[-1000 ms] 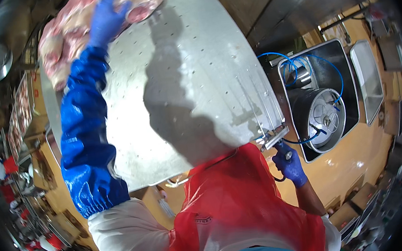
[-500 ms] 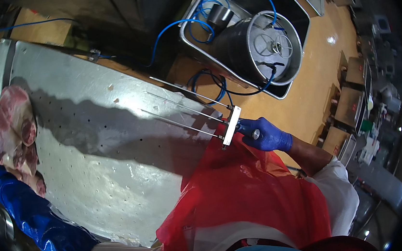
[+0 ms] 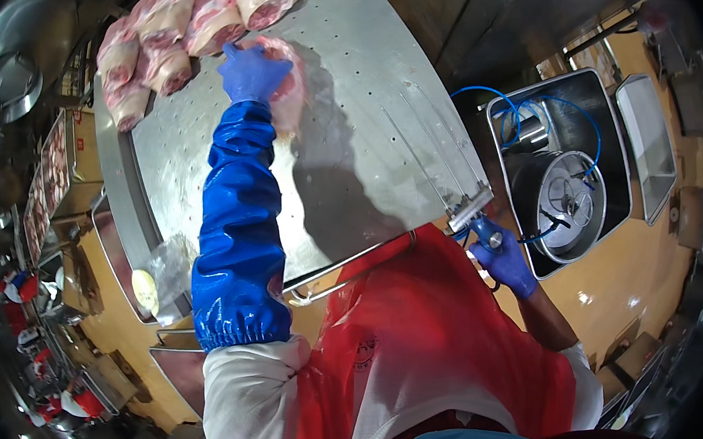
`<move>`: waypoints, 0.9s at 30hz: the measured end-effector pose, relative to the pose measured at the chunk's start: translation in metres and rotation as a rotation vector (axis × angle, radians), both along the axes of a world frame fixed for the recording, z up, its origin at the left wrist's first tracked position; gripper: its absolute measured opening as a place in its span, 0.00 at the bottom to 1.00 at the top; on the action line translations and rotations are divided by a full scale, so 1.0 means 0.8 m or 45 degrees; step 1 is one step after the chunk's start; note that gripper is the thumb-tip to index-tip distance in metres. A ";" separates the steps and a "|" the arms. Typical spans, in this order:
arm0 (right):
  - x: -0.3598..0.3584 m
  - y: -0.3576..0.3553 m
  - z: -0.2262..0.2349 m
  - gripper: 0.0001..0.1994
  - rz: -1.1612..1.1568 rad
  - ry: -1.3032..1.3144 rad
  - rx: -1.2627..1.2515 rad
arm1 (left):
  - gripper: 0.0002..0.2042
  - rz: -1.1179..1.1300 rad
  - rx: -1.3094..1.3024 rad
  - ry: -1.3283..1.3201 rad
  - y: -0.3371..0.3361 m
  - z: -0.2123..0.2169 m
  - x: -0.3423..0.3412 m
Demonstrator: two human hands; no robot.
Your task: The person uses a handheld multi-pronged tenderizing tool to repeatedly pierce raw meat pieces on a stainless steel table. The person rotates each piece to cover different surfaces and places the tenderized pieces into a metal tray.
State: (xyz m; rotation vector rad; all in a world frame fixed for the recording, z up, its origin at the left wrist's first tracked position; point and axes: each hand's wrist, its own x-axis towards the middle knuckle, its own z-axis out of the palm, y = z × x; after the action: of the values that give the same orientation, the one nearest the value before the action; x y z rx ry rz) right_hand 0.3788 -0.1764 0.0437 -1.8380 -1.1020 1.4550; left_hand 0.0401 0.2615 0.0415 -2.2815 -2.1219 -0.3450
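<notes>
My left hand [image 3: 253,72], in a blue glove and a long blue sleeve cover, grips a raw piece of meat [image 3: 289,81] on the perforated metal table [image 3: 379,149]. The meat lies flat and the hand hides part of it. Beyond and to the left, several thick raw meat cuts [image 3: 210,21] are crowded together at the table's far end. Over the table's right edge, my right hand [image 3: 503,260] is closed round the handle of a brine injector [image 3: 471,210]. Its long thin needles point away from me over the table.
Right of the table stands a deep metal tub [image 3: 533,261] holding a steel canister [image 3: 566,203] and coiled blue hose [image 3: 593,133]. A clear plastic bag [image 3: 172,275] lies at the table's near left corner. Boxes of meat [image 3: 67,162] stand left, with people farther back.
My view has swung left, bringing more meat cuts into sight. My left hand now has one piece apart from the pile. The injector stays in my right hand, lower and farther right in view.
</notes>
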 end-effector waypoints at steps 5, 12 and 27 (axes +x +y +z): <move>-0.043 -0.016 0.025 0.15 0.197 -0.165 0.263 | 0.40 0.012 -0.435 -0.258 -0.089 0.018 -0.082; -0.084 -0.058 -0.006 0.15 0.492 -0.334 0.627 | 0.42 0.069 -0.114 0.179 -0.157 0.035 -0.133; -0.117 0.009 -0.026 0.10 0.585 -0.371 0.211 | 0.30 -0.013 -0.627 -0.719 -0.129 -0.004 -0.173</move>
State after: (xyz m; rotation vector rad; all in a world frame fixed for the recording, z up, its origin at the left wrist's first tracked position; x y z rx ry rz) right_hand 0.2850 -0.1688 0.0227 -1.7896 -1.8272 1.2998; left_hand -0.0980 0.1584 0.0381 -2.7039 -2.7149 -0.5832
